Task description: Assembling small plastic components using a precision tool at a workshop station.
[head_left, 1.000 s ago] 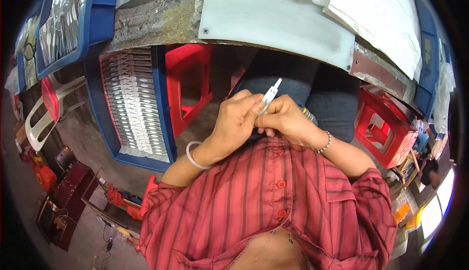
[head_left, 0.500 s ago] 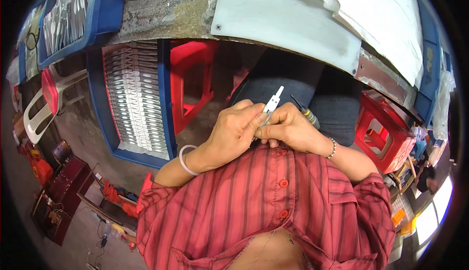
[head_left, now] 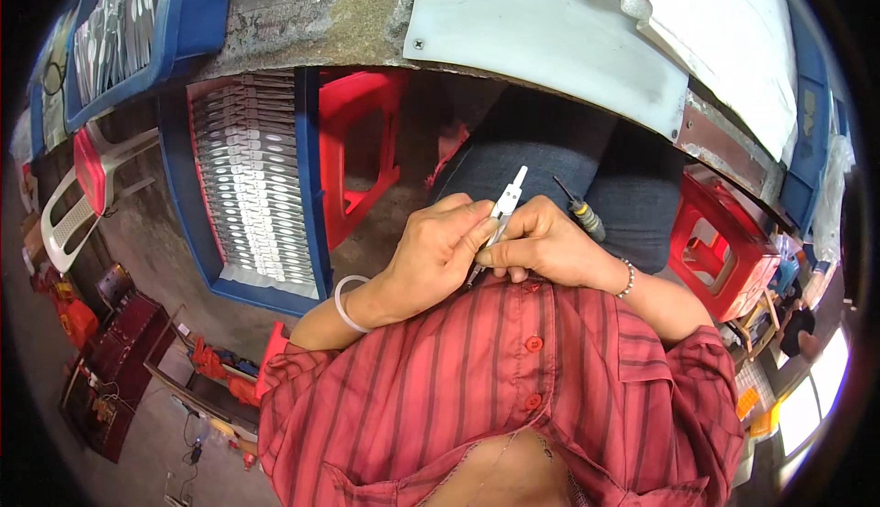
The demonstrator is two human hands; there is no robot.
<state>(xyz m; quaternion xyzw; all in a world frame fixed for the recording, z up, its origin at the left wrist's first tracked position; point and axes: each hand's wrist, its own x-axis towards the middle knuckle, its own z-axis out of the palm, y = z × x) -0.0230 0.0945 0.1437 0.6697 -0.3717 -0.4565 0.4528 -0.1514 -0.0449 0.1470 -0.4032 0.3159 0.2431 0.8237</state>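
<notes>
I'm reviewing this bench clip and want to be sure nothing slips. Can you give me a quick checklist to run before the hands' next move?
1. Left hand grips the small white part: ok.
2. Right hand also pinches it: ok.
3. Screwdriver sticks out behind the right hand; whether it is securely held: cannot tell.
4. Part's tip is in view above the fingers: ok.
5. Blue tray of metal pieces lies beside the left hand, apart from it: ok.

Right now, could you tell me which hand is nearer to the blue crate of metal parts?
Left. The left hand sits just right of the blue crate; the right hand lies farther right, beyond the left.
</notes>
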